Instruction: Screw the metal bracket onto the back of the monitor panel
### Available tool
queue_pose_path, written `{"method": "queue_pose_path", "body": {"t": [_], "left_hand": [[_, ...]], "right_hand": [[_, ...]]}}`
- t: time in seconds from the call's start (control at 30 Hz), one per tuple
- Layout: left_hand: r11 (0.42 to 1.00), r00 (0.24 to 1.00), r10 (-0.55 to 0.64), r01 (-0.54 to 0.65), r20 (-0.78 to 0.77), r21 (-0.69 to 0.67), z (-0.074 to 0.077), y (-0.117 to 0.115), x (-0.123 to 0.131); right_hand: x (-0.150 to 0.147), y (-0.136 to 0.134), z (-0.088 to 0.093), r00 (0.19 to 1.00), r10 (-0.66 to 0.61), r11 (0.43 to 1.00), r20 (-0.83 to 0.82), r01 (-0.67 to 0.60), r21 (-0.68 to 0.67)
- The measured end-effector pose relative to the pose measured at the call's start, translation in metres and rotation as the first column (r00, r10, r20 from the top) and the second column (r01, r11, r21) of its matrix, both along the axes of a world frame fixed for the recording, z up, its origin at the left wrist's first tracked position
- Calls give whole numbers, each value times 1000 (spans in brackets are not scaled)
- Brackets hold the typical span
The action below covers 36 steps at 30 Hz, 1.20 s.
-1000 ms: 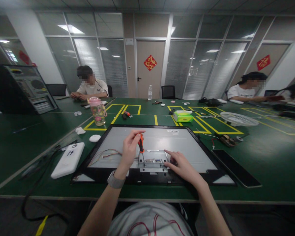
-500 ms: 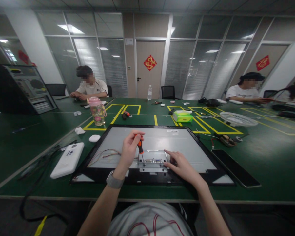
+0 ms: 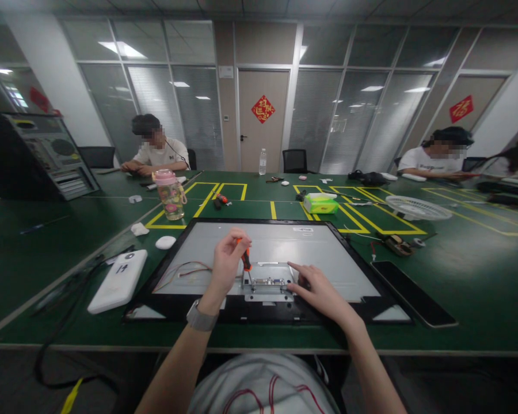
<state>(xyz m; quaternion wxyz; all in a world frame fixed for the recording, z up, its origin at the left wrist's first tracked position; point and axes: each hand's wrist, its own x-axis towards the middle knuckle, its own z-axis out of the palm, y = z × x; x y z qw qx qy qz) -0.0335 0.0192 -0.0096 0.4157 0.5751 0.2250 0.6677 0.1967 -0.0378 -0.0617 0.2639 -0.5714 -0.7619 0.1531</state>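
Observation:
In the head view, my left hand [image 3: 229, 257] is closed around the handle of an orange-and-black screwdriver [image 3: 246, 261]. The screwdriver's shaft points down at the left part of a metal bracket [image 3: 269, 298], where small connectors show. That bracket sits on the grey back of a flat display panel [image 3: 328, 270] with a black frame. My right hand [image 3: 315, 286] rests at the bracket's right side, index finger stretched along its upper corner and thumb at its lower right; it holds nothing that I can see. Thin wires [image 3: 187, 265] lie on the panel left of my left hand.
A white power bank [image 3: 118, 282] and dark cables lie left of the panel; a black phone [image 3: 414, 293] lies right. Farther back stand a pink bottle [image 3: 171, 195], a green packet [image 3: 322, 203] and a white round grille [image 3: 418, 208]. Several people sit around the green table [image 3: 69, 328].
The fingers of my left hand have shifted slightly on the screwdriver's handle, its tip staying at the bracket. My right hand stays in place.

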Motion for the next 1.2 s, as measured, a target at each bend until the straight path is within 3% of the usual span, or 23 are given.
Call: {"method": "queue_pose_path", "body": {"t": [0.17,0.3,0.57,0.7,0.8,0.97,1.07,1.2], "left_hand": [[989,991,-88,99,102,-113,3,-2,1],[984,982,-112,132,153,-123,7,-5,2],[984,991,-124,128,47,-120,0,-3,1],[998,998,-53,52,-42,-31,-4,0,-1],[999,999,-42,41,-25,-14,-2,0,-1],[982,987,-139,148,81,-117,2,-4,0],[990,997,-79,81,22,-117,0,-2,0],[996,996,70,-67,-58,50,-3,1,-2]], "right_hand": [[0,0,0,1000,6,1000,1,-6,-1],[0,0,1,1000,8,1000,-1,-8,-1],[-1,-2,3,1000,1,1000,4,-1,-12],[-1,-1,2,1000,3,1000,7,-3,-5],[0,0,-1,1000,4,1000,1,-4,-2],[1,1,-2,1000,15,1000,-12,-15,8],[1,1,-2,1000,14,1000,-13,-14,7],[0,0,-1,1000,14,1000,-13,-14,-2]]}}
